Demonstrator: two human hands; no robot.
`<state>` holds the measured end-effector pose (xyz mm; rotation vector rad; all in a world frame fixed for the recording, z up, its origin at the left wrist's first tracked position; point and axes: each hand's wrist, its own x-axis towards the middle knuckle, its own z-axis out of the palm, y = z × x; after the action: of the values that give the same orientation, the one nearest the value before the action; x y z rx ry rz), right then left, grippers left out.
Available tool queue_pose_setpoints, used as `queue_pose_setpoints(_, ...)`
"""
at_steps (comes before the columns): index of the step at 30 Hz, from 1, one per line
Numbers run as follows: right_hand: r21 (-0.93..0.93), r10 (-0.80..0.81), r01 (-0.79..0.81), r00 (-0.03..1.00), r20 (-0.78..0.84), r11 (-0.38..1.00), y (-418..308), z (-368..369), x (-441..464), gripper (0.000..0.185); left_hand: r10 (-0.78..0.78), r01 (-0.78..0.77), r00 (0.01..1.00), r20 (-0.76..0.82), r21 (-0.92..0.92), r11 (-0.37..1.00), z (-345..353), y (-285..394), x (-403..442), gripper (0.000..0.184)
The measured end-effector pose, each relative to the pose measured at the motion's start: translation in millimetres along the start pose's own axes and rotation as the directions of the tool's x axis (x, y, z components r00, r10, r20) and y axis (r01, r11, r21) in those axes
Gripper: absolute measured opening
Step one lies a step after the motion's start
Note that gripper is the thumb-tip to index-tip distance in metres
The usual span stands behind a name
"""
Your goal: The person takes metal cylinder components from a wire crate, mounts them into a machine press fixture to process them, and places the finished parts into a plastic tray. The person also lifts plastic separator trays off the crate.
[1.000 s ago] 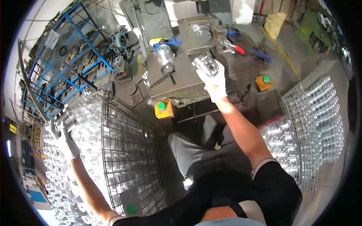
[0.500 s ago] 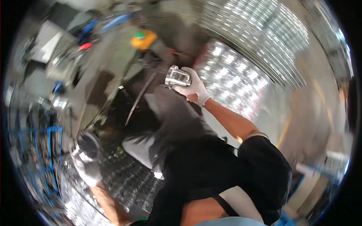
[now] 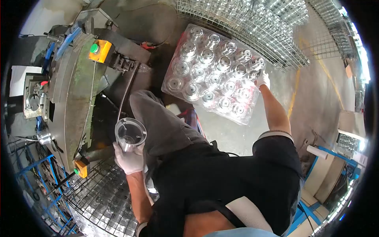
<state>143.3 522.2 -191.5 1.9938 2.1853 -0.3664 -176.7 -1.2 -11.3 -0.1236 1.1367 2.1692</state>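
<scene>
My left hand (image 3: 129, 160), in a white glove, grips a shiny metal cup (image 3: 130, 132) by its lower part. The cup's wide round mouth faces up toward me, and small holes show in its inside. My right hand (image 3: 262, 79), also gloved, reaches to the right edge of a clear plastic tray (image 3: 246, 118). Its fingers are closed round a second metal cup (image 3: 253, 74), which sits low at that edge among the other parts. The glove hides some of this cup. Rows of similar shiny metal cups (image 3: 213, 80) stand in the tray.
A machine bench (image 3: 65, 102) stands on the left, with a yellow box bearing a green button (image 3: 98, 51). Wire mesh cages (image 3: 244, 25) with shiny parts line the back. Another mesh basket (image 3: 98, 197) is at lower left. A blue-framed cart (image 3: 323, 170) stands at right.
My right hand has moved right with its metal cup, to the tray's edge. My left hand has come inward and up, its cup now mouth-up. The view has turned and is sharper.
</scene>
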Motion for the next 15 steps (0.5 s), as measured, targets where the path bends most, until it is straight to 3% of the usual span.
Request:
queue_pose_setpoints(2,-0.031,-0.018,0.02,0.999,0.042,0.999,-1,9,4,0.065,0.071,-0.071,0.997,0.002,0.105,0.992,4,1,4,0.047)
queue_pose_setpoints(4,0.027,0.111,-0.112,0.993,0.026,0.993,14,42,28,0.069,-0.021,0.03,0.998,0.063,-0.142,0.989,17,11,3,0.044)
queue_pose_setpoints(5,-0.124,0.008,0.001,0.998,0.067,0.992,21,41,20,0.072,0.167,-0.165,0.985,0.03,0.403,0.9,15,8,5,0.045)
queue_pose_setpoints(6,-0.173,-0.072,0.086,0.994,0.083,0.981,19,52,28,0.071,0.35,-0.228,0.936,0.048,0.838,0.496,10,4,7,0.047)
queue_pose_setpoints(7,-0.147,-0.117,0.128,0.99,0.083,0.981,21,59,36,0.07,0.438,-0.205,0.899,-0.022,0.862,0.464,8,6,5,0.047)
queue_pose_setpoints(9,-0.038,-0.141,0.144,0.987,0.077,0.989,26,70,56,0.069,0.519,-0.38,0.854,-0.017,0.661,0.647,4,11,16,0.059)
queue_pose_setpoints(11,0.097,-0.128,0.121,0.989,0.071,0.988,28,73,72,0.068,0.478,-0.439,0.873,-0.103,0.264,0.859,7,30,13,0.066)
queue_pose_setpoints(12,0.169,-0.115,0.102,0.991,0.069,0.98,27,71,77,0.067,0.368,-0.379,0.915,-0.168,-0.041,0.924,14,43,8,0.066)
queue_pose_setpoints(15,0.476,-0.161,0.102,0.983,0.086,0.873,-3,66,85,0.068,0.577,-0.584,0.801,-0.161,0.004,0.811,-1,61,16,0.066)
